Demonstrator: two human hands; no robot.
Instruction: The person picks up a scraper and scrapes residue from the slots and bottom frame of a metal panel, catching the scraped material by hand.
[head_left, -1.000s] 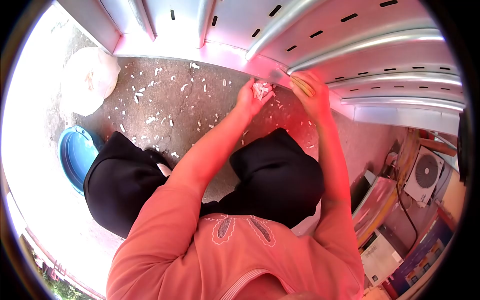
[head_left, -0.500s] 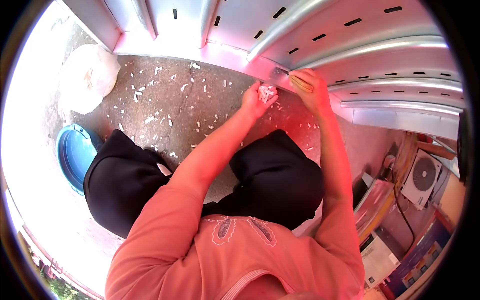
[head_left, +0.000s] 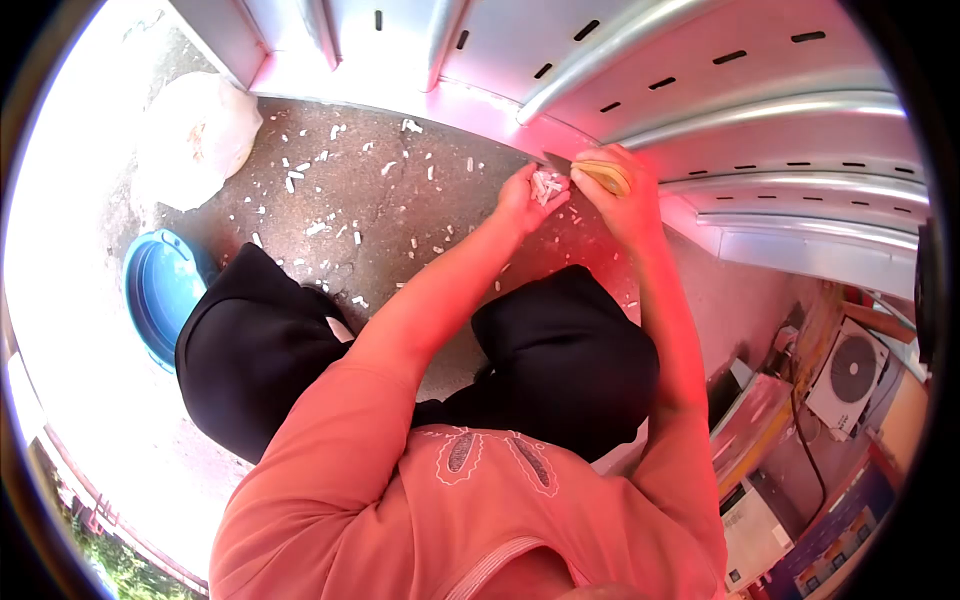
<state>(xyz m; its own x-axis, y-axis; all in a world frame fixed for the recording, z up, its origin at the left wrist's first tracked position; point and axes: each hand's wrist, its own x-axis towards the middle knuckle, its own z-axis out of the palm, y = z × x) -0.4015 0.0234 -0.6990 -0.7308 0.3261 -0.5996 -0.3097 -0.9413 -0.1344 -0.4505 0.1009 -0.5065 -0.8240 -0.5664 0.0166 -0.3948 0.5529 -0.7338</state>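
Cupped palm-up, my left hand [head_left: 518, 205] holds a small heap of short white pieces [head_left: 547, 186]. Close on its right, my right hand [head_left: 632, 200] is closed around the yellowish handle of a scraper [head_left: 604, 174]. The thin dark blade points left, toward the lower lip of the ribbed metal panel [head_left: 480, 112], just above the heap. Whether the blade touches the metal or the pieces, I cannot tell. My right fingers partly cover the handle.
More white bits [head_left: 316, 228] lie scattered over the concrete floor [head_left: 330, 180]. A white bag [head_left: 200, 140] and a blue basin [head_left: 165, 300] are at left. At right stand a fan-fronted outdoor unit [head_left: 850, 370] and boxes [head_left: 755, 535]. My knees are bent below my hands.
The scraper has turned in my right hand and its blade has come down closer to my left palm. My hands are nearer each other. The whole view has shifted slightly.
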